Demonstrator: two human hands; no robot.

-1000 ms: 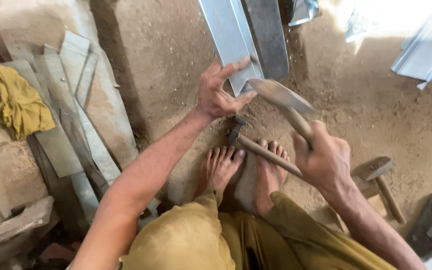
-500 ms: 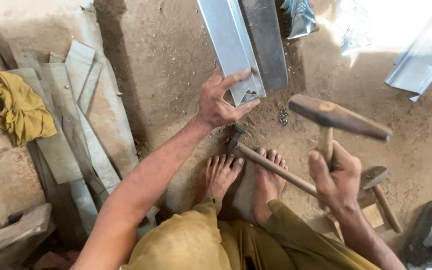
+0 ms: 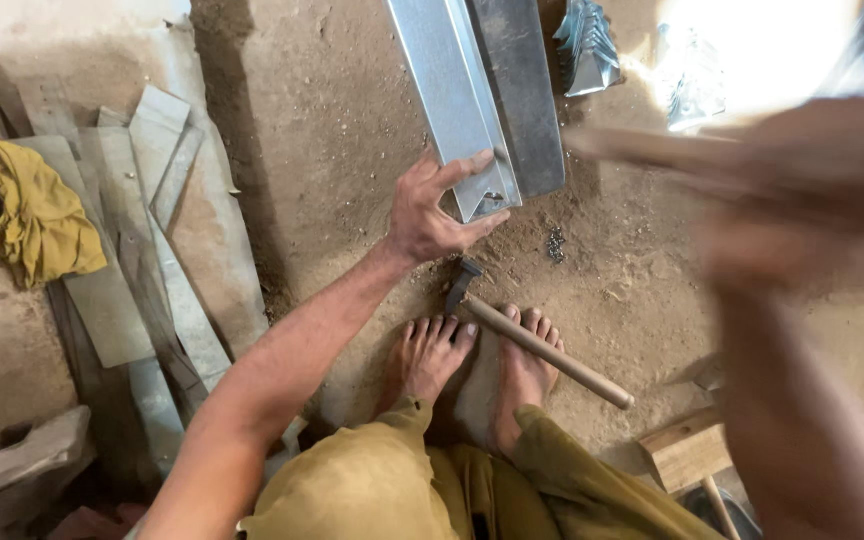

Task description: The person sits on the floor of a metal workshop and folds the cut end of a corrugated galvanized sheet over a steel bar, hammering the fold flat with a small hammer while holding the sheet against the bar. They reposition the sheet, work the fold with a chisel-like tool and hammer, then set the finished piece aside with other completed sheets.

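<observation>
My left hand (image 3: 432, 210) presses on the near end of a long folded sheet-metal channel (image 3: 452, 90) lying on the dirt floor, fingers spread over its corner. My right hand (image 3: 782, 240) is raised at the right and heavily blurred, closed around the handle of a wooden mallet (image 3: 672, 150) that streaks above the channel's end. A small hammer (image 3: 542, 350) with a wooden handle lies on the ground across my bare feet, its dark head just below my left hand.
Flat metal strips (image 3: 142, 250) and a yellow cloth (image 3: 37, 220) lie at the left. A small pile of dark fasteners (image 3: 555, 243) sits right of the channel. Crumpled metal pieces (image 3: 587, 45) lie at the top, a wooden block (image 3: 687, 450) at lower right.
My right hand has swung the mallet up and to the right, closer to the camera and now blurred. My left hand stays on the channel's end.
</observation>
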